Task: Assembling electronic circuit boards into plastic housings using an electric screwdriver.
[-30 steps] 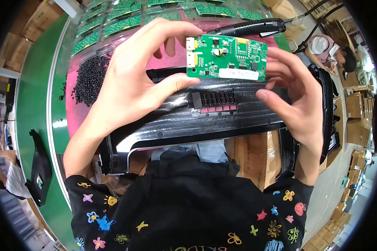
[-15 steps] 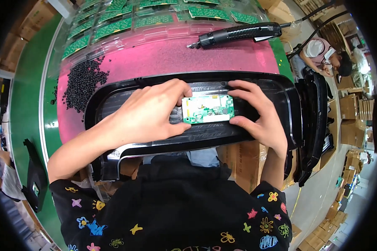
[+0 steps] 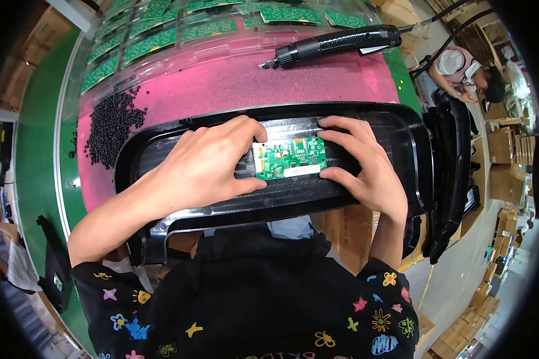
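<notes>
A green circuit board (image 3: pixel 290 157) with a white strip along its near edge lies over the inside of a black plastic housing (image 3: pixel 269 109). My left hand (image 3: pixel 206 161) grips the board's left end, thumb at the near corner and fingers at the far one. On its right end, the thumb and fingers of my right hand (image 3: pixel 374 170) hold the near and far corners. Whether the board rests fully on the housing's floor is hard to tell.
A pink mat (image 3: pixel 209 78) lies under the housing. Small black screws (image 3: pixel 111 128) are heaped at its left. A black electric screwdriver (image 3: pixel 335 46) lies beyond, beside clear trays of green boards (image 3: pixel 153 45). More black housings (image 3: pixel 452 179) stand at right, near another person (image 3: pixel 455 75).
The board and both hands sit slightly farther left in the view, while the surroundings have shifted a little too. Glare on the board has faded, showing its parts more clearly. Both grips stay.
</notes>
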`<state>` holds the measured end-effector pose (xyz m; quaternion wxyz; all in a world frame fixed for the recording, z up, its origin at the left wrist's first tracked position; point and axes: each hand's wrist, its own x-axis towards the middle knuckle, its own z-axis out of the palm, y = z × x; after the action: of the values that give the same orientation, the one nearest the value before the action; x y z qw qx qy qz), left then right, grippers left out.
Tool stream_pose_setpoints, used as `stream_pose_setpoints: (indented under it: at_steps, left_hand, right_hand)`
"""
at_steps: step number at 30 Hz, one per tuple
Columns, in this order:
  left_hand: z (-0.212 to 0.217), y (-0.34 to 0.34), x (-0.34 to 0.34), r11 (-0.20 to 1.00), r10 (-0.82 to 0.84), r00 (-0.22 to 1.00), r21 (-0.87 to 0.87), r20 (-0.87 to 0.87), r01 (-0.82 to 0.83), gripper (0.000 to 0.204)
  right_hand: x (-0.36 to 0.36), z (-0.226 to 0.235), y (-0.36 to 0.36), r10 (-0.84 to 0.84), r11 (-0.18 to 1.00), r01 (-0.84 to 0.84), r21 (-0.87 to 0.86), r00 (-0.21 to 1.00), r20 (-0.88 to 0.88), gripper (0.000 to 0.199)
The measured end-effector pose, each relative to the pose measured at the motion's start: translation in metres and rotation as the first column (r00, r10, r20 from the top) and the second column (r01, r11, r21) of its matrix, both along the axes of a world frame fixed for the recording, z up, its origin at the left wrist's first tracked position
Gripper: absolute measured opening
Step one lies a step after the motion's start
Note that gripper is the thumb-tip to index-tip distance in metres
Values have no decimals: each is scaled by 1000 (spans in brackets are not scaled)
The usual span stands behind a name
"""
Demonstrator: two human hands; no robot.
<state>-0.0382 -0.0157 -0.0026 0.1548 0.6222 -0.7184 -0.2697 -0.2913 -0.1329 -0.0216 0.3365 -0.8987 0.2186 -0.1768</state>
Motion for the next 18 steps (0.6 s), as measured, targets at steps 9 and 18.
stream_pose_setpoints:
  at_steps: [9, 18]
  left_hand:
    - [5, 0, 1, 998, -24, 1000, 65, 15, 23, 62]
    - [9, 3, 15, 984, -133, 991, 114, -17, 134, 83]
  right_hand:
    - [-1, 0, 1, 13, 1000, -13, -3, 1000, -23, 58]
    - [-1, 55, -7, -442, 858, 440, -266, 895, 54, 68]
